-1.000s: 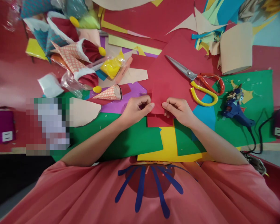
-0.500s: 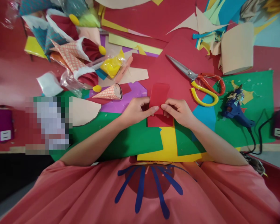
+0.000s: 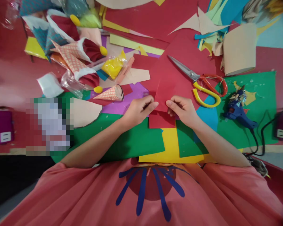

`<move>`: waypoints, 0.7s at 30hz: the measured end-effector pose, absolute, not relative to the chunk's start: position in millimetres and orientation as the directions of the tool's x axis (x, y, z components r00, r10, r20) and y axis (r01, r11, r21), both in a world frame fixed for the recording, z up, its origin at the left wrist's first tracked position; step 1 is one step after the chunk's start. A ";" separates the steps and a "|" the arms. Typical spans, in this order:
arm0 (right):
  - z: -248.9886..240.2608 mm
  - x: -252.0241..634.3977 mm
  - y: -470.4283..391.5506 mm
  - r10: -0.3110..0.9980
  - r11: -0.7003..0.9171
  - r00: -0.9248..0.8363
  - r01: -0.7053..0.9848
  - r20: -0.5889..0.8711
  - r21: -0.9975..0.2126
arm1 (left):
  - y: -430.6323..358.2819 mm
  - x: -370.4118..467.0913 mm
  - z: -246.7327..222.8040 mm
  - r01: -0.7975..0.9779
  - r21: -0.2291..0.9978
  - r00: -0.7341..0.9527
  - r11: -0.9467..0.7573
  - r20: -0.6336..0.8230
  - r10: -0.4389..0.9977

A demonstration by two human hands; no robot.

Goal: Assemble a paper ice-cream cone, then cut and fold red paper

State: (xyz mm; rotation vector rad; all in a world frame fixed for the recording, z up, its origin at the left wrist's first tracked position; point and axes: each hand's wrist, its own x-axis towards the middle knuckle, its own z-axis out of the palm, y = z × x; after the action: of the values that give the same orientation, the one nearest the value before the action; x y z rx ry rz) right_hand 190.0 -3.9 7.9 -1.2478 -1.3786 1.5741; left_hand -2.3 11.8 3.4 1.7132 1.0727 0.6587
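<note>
Between my hands is a small red paper piece (image 3: 163,99), hard to tell apart from the red sheets (image 3: 185,67) beneath it. My left hand (image 3: 141,110) pinches its left edge between thumb and fingers. On the other side my right hand (image 3: 181,110) is closed at its right edge, thumb against the fingers. Scissors (image 3: 192,74) with one red and one yellow handle lie beyond my right hand. A small checked cone (image 3: 110,93) rests on purple paper beyond my left hand.
A blue glue gun (image 3: 240,114) with a black cord lies at the right on green paper. Checked cones with white trim (image 3: 77,55) and plastic bags fill the upper left. A beige paper tube (image 3: 240,48) stands upper right, near paper scraps.
The red piece, which stood out as a narrow upright rectangle, now looks wider and blends with the red sheets. My hands have moved slightly apart.
</note>
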 end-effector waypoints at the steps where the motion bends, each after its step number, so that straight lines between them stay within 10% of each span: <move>1: 8.1 189.9 -3.8 0.929 -0.197 -0.301 0.092 -0.216 -0.976 | 11.3 -2.3 3.3 0.365 0.921 0.466 -0.139 -0.052 0.883; 21: 7.5 190.4 -4.4 0.905 -0.152 -0.380 0.138 -0.194 -0.979 | 13.9 -3.3 3.7 0.102 0.992 0.437 0.077 -0.114 0.892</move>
State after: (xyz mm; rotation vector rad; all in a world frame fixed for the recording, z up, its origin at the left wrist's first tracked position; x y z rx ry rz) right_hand 190.4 -4.4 7.5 -1.2057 -1.4980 1.5926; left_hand -3.3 13.9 3.7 1.3779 0.9668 0.7577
